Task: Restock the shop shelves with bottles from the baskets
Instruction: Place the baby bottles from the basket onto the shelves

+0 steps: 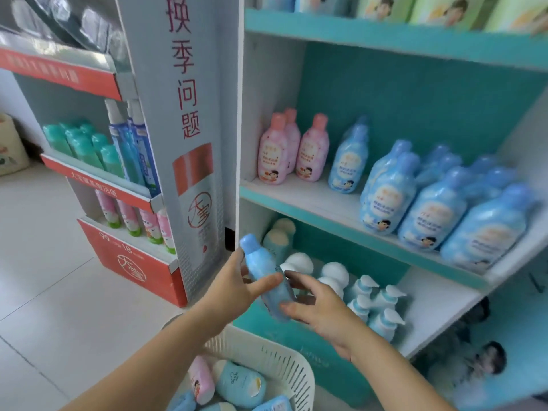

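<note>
— Nearest, what is recorded?

— A white slotted basket at the bottom edge, on the tiled floor, holding loose bottles lying on their sides: a pink bottle and several pale blue ones.

— And the hands?

— Both are clamped on one blue bottle, held tilted above the basket, cap up and to the left. The left hand grips its upper body with the thumb across the front; the right hand closes on its lower end. The bottle sits in front of the lower shelf, not yet resting on it.

— Behind that?

— The lower shelf of a teal and white unit carries white pump dispensers and round-capped bottles; its right part is bare board.

— Further up?

— The middle shelf holds three pink bottles upright at the left, then rows of blue bottles running to the right, packed close together. Green packs stand on the top shelf, labels blurred.

— To the left?

— A red and grey cardboard display stand beside the unit, with green-capped, blue and pink tubes on its tiers.
</note>
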